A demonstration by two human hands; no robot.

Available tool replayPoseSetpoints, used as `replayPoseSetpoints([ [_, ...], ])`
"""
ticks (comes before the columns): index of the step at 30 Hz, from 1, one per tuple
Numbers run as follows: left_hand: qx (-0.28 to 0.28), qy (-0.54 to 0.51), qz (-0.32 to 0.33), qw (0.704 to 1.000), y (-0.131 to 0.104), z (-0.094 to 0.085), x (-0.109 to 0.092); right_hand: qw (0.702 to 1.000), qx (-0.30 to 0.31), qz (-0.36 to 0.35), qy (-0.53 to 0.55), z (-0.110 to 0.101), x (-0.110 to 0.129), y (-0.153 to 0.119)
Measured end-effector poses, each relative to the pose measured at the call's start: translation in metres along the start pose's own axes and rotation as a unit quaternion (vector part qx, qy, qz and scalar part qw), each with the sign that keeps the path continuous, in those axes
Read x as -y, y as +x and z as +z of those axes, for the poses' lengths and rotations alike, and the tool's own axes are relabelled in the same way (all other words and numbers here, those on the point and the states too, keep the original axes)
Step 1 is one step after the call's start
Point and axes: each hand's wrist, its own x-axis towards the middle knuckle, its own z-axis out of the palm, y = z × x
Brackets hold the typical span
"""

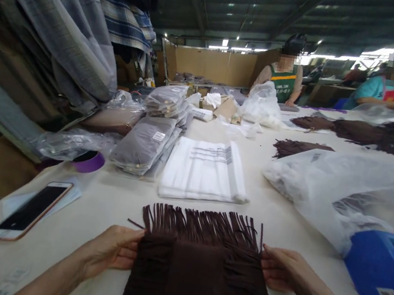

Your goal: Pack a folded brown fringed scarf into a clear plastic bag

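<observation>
A dark brown fringed scarf (pixel 197 274) lies folded in front of me, its fringe pointing away across the table. My left hand (pixel 115 248) pinches the scarf's left edge just below the fringe. On the opposite edge my right hand (pixel 281 266) grips the matching corner, thumb and fingers closed on the fabric. One loose strand sticks out beside each hand. Beyond the fringe lies a flat stack of clear plastic bags (pixel 201 172) with printed lines and a barcode.
Left are a phone (pixel 32 212), a purple tape roll (pixel 88 161) and bagged grey garments (pixel 144 145). At right stand a blue container (pixel 379 285) and a large plastic bag (pixel 323 185), with brown scarves (pixel 363 134) behind. Co-workers are across the table (pixel 131 197).
</observation>
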Motion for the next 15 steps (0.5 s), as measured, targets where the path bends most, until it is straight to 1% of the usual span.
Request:
replayPoseSetpoints([
  [1, 0.020, -0.011, -0.023, 0.999, 0.003, 0.000, -0.004, 0.999, 0.036, 0.017, 0.001, -0.002, 0.003, 0.004],
  [3, 0.063, -0.050, -0.058, 0.995, 0.011, 0.001, -0.010, 0.990, 0.128, 0.053, 0.019, -0.007, 0.007, 0.011],
  [5, 0.123, -0.106, -0.076, 0.984, 0.021, 0.003, -0.014, 0.972, 0.218, 0.074, 0.056, -0.008, 0.009, 0.018],
  [8, 0.225, -0.168, -0.105, 0.954, 0.039, 0.006, -0.018, 0.934, 0.318, 0.089, 0.133, 0.000, 0.011, 0.030],
  [9, 0.255, -0.176, -0.120, 0.943, 0.046, 0.007, -0.019, 0.923, 0.342, 0.094, 0.151, 0.005, 0.012, 0.034],
  [11, 0.298, -0.178, -0.146, 0.927, 0.060, 0.010, -0.023, 0.907, 0.373, 0.115, 0.162, 0.014, 0.017, 0.043],
  [13, 0.323, -0.174, -0.164, 0.916, 0.074, 0.016, -0.027, 0.900, 0.386, 0.131, 0.152, 0.023, 0.023, 0.053],
  [15, 0.341, -0.162, -0.163, 0.912, 0.087, 0.027, -0.031, 0.897, 0.397, 0.139, 0.138, 0.030, 0.029, 0.064],
])
